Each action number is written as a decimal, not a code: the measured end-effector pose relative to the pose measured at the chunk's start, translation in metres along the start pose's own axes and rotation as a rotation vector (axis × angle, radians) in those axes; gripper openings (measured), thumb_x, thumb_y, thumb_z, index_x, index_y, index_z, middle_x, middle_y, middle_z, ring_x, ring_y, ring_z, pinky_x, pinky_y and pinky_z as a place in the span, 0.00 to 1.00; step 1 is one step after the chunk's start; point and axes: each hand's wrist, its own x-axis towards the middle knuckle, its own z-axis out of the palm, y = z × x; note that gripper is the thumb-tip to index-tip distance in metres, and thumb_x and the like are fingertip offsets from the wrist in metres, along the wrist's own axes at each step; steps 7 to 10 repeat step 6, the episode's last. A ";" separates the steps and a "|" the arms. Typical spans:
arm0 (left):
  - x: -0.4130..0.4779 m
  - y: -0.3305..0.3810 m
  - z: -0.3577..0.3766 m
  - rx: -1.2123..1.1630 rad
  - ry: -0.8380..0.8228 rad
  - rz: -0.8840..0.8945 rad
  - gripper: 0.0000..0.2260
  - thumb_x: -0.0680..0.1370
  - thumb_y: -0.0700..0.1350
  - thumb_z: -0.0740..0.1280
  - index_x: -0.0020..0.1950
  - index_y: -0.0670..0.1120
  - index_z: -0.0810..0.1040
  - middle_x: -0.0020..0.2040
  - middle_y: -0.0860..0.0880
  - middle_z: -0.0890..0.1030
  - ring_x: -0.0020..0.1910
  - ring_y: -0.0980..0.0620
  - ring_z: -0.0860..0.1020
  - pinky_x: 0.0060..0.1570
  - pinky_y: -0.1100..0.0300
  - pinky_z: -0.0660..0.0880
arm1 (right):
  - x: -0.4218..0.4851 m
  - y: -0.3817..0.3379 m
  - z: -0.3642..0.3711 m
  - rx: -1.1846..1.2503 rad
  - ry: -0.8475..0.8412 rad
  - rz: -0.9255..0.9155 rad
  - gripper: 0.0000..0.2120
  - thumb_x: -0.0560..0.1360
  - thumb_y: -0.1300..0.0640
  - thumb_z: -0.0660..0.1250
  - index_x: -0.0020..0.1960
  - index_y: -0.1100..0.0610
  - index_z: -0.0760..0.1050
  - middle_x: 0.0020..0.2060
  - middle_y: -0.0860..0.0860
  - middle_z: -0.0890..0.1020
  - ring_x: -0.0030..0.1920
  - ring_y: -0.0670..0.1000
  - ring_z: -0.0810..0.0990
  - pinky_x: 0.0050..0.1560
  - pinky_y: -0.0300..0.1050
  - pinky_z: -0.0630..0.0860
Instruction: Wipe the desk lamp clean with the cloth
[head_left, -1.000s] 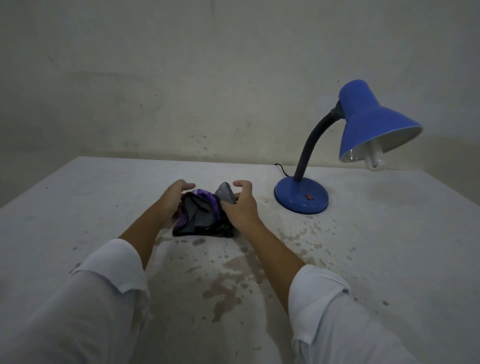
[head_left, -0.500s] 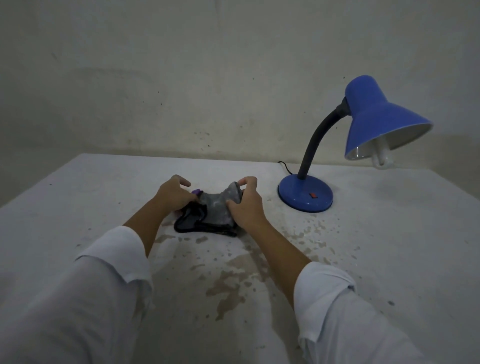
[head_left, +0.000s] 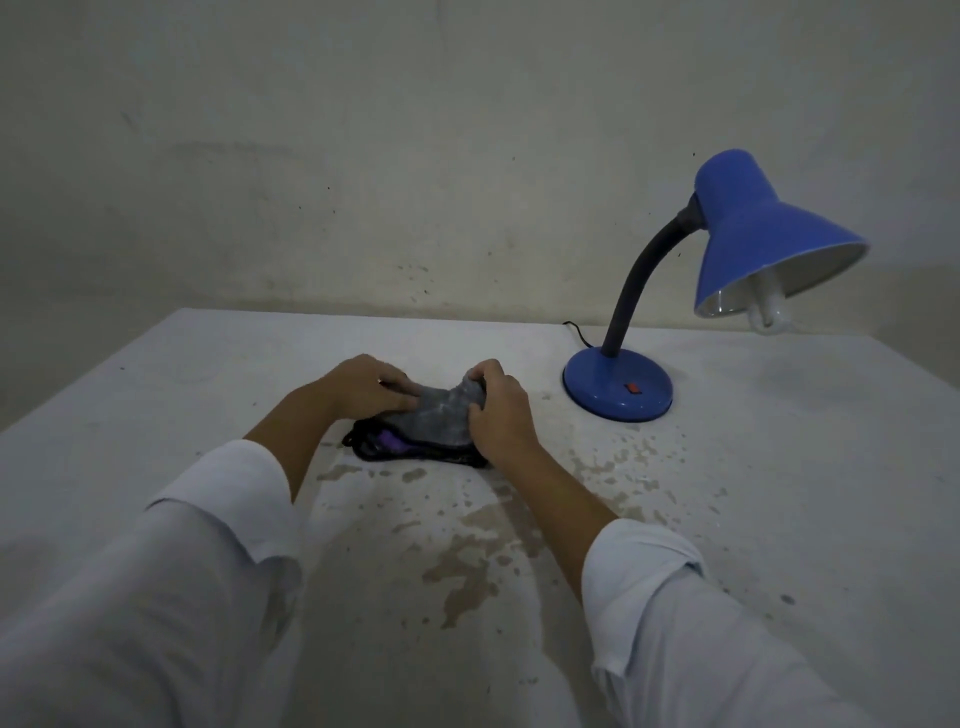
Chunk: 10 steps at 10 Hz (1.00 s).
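Note:
A crumpled cloth (head_left: 436, 423), grey on top with black and purple folds below, lies on the white table (head_left: 779, 493) in front of me. My left hand (head_left: 366, 387) grips its left end and my right hand (head_left: 498, 410) grips its right end, pulling the grey layer taut between them. The blue desk lamp (head_left: 769, 244) stands upright to the right of the cloth, apart from both hands. Its round base (head_left: 618, 389) carries a red switch, a dark bendy neck rises from it, and the shade points down to the right with a white bulb showing.
The lamp's black cord (head_left: 576, 332) runs off the table's back edge toward the stained wall (head_left: 363, 182). Brownish worn patches (head_left: 467, 566) mark the tabletop between my forearms. White sleeves cover both arms near the bottom of the view.
Both hands went from hovering open beside the cloth to closing on its two ends. The grey layer is now pulled up and spread over the dark folds.

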 end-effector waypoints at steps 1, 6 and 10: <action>-0.003 -0.009 0.006 0.078 0.041 -0.045 0.16 0.74 0.46 0.70 0.61 0.49 0.78 0.66 0.44 0.75 0.63 0.45 0.73 0.60 0.58 0.69 | -0.002 0.001 -0.002 -0.025 -0.013 0.031 0.14 0.72 0.72 0.59 0.55 0.59 0.70 0.53 0.59 0.74 0.46 0.52 0.71 0.45 0.41 0.70; -0.028 0.043 -0.014 0.045 0.273 -0.080 0.19 0.74 0.48 0.68 0.64 0.46 0.73 0.67 0.42 0.72 0.65 0.44 0.72 0.62 0.53 0.68 | -0.006 -0.029 -0.063 -0.110 -0.003 -0.009 0.17 0.76 0.60 0.59 0.65 0.61 0.67 0.62 0.60 0.72 0.62 0.58 0.72 0.58 0.49 0.70; -0.028 0.043 -0.014 0.045 0.273 -0.080 0.19 0.74 0.48 0.68 0.64 0.46 0.73 0.67 0.42 0.72 0.65 0.44 0.72 0.62 0.53 0.68 | -0.006 -0.029 -0.063 -0.110 -0.003 -0.009 0.17 0.76 0.60 0.59 0.65 0.61 0.67 0.62 0.60 0.72 0.62 0.58 0.72 0.58 0.49 0.70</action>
